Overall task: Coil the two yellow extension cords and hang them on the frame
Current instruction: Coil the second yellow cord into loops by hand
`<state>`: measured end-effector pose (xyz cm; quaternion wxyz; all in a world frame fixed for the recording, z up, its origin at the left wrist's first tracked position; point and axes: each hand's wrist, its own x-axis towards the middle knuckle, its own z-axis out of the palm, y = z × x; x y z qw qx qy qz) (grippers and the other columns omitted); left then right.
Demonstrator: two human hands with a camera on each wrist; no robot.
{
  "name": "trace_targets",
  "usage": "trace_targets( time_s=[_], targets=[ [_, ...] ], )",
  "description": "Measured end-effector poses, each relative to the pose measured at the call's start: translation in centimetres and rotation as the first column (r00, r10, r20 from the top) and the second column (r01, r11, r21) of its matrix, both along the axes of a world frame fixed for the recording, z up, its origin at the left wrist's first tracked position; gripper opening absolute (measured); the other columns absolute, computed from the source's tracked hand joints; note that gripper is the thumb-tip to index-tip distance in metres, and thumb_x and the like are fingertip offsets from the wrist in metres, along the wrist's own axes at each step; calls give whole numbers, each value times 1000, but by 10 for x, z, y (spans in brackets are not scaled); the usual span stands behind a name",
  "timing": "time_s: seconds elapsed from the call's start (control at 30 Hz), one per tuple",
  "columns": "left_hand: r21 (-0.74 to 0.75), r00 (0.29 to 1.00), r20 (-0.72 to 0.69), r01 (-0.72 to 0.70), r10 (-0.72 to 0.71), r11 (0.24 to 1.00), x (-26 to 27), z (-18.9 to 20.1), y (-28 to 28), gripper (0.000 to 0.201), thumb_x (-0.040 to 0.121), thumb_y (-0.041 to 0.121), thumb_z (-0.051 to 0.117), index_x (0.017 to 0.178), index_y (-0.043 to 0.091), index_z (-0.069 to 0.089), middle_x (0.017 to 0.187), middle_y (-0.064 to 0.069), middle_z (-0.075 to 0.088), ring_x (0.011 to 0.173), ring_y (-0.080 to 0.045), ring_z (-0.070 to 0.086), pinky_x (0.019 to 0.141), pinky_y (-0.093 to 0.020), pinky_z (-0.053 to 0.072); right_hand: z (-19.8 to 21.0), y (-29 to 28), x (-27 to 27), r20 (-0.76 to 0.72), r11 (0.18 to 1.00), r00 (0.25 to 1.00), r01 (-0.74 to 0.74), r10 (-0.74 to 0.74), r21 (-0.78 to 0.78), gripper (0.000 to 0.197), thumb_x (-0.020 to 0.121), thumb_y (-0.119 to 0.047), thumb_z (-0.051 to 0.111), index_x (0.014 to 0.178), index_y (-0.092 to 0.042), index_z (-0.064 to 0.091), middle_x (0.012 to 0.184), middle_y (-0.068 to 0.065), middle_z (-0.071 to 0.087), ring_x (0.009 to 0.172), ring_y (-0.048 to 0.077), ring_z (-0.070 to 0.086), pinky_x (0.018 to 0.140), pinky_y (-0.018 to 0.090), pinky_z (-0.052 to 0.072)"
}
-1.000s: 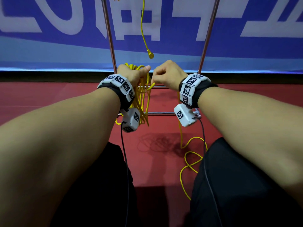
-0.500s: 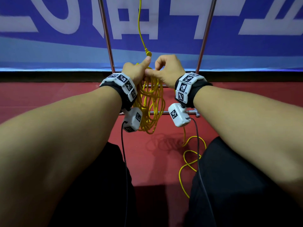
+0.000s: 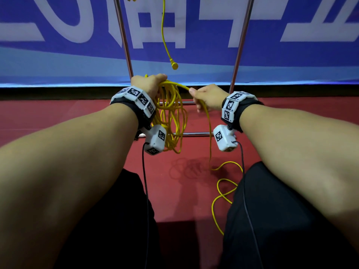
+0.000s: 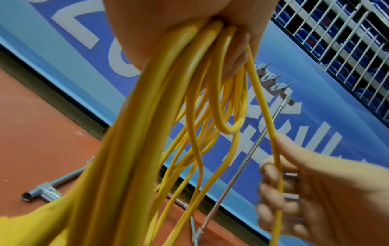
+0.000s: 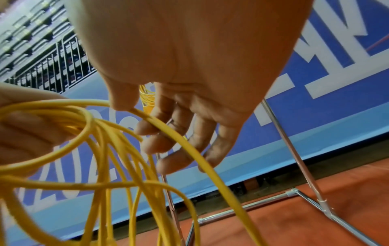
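Note:
My left hand (image 3: 150, 84) grips the top of a coil of yellow extension cord (image 3: 172, 121), whose several loops hang below it in front of the frame. From the coil one strand runs to my right hand (image 3: 205, 98), which pinches it between thumb and curled fingers (image 5: 147, 129). The strand then drops to loose cord on the floor (image 3: 225, 187). The left wrist view shows the loops (image 4: 168, 116) bunched in my left palm (image 4: 179, 20). A second yellow cord (image 3: 164, 35) hangs from the top of the frame, its plug (image 3: 174, 65) dangling just above my hands.
The metal frame has two uprights (image 3: 124, 41) (image 3: 240, 41), a low crossbar (image 3: 192, 134) and grey hooks (image 4: 271, 79) up high. A blue banner wall (image 3: 291, 61) stands behind it. The floor is red (image 3: 58, 117). My black-clad knees (image 3: 272, 210) are below.
My hands met at the top of the coil half a second ago. The right hand has since slid right and down along the strand, away from the left hand.

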<state>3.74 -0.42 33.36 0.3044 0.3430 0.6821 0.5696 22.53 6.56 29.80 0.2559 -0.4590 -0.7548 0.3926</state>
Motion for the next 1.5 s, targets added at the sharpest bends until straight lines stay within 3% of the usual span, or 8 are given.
trace_targets(
  time_s=[0.2, 0.37, 0.47, 0.7, 0.9, 1.03, 1.23, 1.5],
  targets=[
    [-152, 963, -164, 190, -214, 970, -3, -2, -3, 20, 91, 26, 59, 77, 14, 67, 64, 1, 58, 47, -9, 52, 48, -21, 44, 12, 4, 2, -61, 978, 991, 127, -119, 163, 40, 92, -44, 65, 66, -14, 66, 42, -10, 44, 45, 9, 37, 52, 24, 32],
    [-207, 969, 57, 249, -242, 946, -2, -6, -3, 33, 87, 37, 61, 92, 5, 64, 51, -7, 58, 36, -21, 49, 45, -22, 40, 15, -3, -5, -15, 974, 1000, 11, -8, 228, 38, 85, -48, 72, 76, -11, 76, 61, 0, 54, 62, 13, 46, 64, 28, 38],
    [-209, 960, 26, 278, -279, 938, 6, -7, -5, 35, 89, 41, 61, 80, 7, 65, 49, -5, 57, 38, -20, 48, 45, -22, 40, 17, -8, -12, 12, 971, 1000, -7, 4, 238, 35, 83, -48, 74, 77, -14, 77, 60, -5, 57, 65, 10, 50, 66, 28, 39],
    [-167, 972, -102, 191, -209, 967, 14, -10, 3, 42, 89, 44, 69, 69, 8, 61, 53, -3, 54, 41, -17, 45, 46, -23, 37, 19, -16, -29, 19, 958, 1000, -25, 20, 284, 30, 84, -42, 75, 65, -22, 63, 57, -9, 55, 51, 2, 46, 59, 24, 37],
    [-137, 983, -139, 97, -116, 986, 9, -7, 5, 58, 77, 49, 79, 108, 1, 67, 66, -3, 60, 48, -16, 52, 49, -25, 41, 12, -10, -14, 69, 976, 997, -59, 46, 207, 27, 82, -42, 78, 71, -20, 66, 63, -3, 62, 59, 10, 54, 66, 29, 46],
    [-91, 994, -104, 35, -45, 995, 1, -4, 5, 45, 78, 45, 80, 95, 5, 66, 57, -2, 56, 44, -16, 50, 50, -25, 42, 1, -5, 0, 240, 983, 970, -79, 38, 163, 33, 96, -39, 62, 75, -15, 68, 70, -1, 66, 57, 8, 53, 61, 25, 42],
    [-107, 994, -85, 57, -67, 993, -3, -7, 4, 34, 84, 39, 76, 80, 8, 62, 58, -4, 56, 37, -14, 47, 42, -18, 39, -1, 1, 1, 71, 996, 996, 48, -53, 72, 37, 98, -42, 58, 73, -15, 66, 60, 6, 55, 59, 22, 51, 58, 27, 40],
    [-195, 991, -53, 112, -124, 975, 0, -11, 1, 55, 84, 49, 71, 113, 2, 65, 73, -4, 66, 59, -21, 60, 66, -32, 50, 21, -9, -7, -35, 988, 996, 84, -80, 130, 21, 91, -20, 62, 86, -6, 77, 38, -15, 49, 40, 2, 45, 50, 15, 32]
  ],
)
